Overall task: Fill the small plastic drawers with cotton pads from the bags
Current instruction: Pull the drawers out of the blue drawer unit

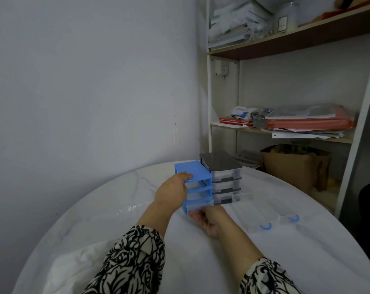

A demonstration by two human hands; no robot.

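We have the blue drawer unit [198,181] standing on the white worktop [116,209], touching the grey drawer unit [224,177] on its right. Our left hand [172,193] lies over the blue unit's top and left side, fingers fairly straight on the lid, steadying it. Our right hand [207,219] is at the bottom drawer [198,205], fingers curled at its front edge, seemingly pinching it; the drawer sits slightly out of its slot.

Two clear drawers [262,211] with blue handles lie loose on the worktop, well apart from the unit to the right.

We judge these pieces light, thin and rather stiff plastic, smooth enough to slip. The frame would likely tip or slide when a drawer is pulled, so holding its top down makes sense. The drawer is best taken by its front lip or handle, drawn straight out so it doesn't jam.

We cannot see the bottom drawer's handle or our right fingertips clearly, since the hand covers them. Whether any drawer holds anything is hard to tell through the cloudy plastic. A crinkled clear film [129,209] lies left of our arm, perhaps a bag; no cotton pads are plainly visible. White cloth [78,266] bunches at the near edge.
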